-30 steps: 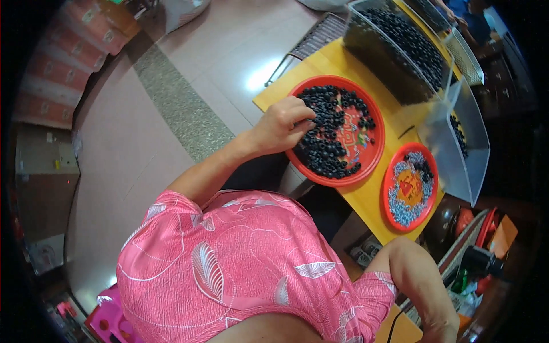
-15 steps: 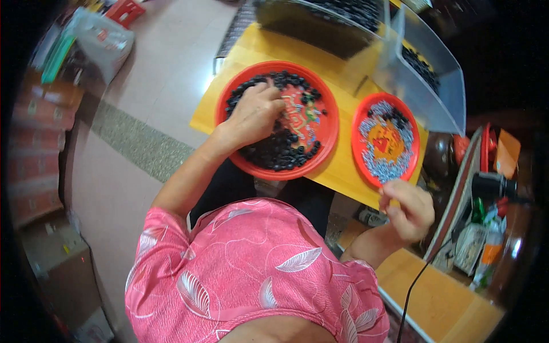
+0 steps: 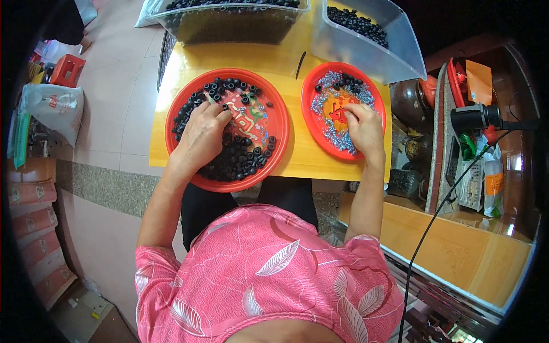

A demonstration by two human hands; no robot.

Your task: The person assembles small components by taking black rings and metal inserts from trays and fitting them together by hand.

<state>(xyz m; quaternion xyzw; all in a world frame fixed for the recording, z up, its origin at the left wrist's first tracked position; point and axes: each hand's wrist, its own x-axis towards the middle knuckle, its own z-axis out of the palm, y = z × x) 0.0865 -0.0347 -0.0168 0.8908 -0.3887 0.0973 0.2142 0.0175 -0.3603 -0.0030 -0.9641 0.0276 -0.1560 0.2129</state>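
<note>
My left hand [image 3: 201, 132] is over the large round red tray [image 3: 283, 123], its fingers bent together among small round black caps [image 3: 229, 163], some of which look hollow. What its fingertips hold, if anything, is hidden. To the right, my right hand [image 3: 366, 130] reaches over a smaller red plate [image 3: 305, 108]. Its thumb and forefinger come together above the plate's orange printed middle; anything between them is too small to name. Around that plate lie many tiny silvery pieces [image 3: 337, 137], perhaps screws, with a cluster of black caps [image 3: 349, 83] at the far side.
Both trays stand on a yellow table [image 3: 294, 151]. Behind them are two clear plastic bins [image 3: 229, 28] [image 3: 372, 54] of black pieces. A thin dark strip [image 3: 301, 64] lies between. At right, a black device [image 3: 474, 117] with a cable [image 3: 440, 206] juts out beside shelves.
My right hand has moved from near the small plate's front edge to over its middle. My left hand stays at the large tray. The whole view has turned and shifted.
</note>
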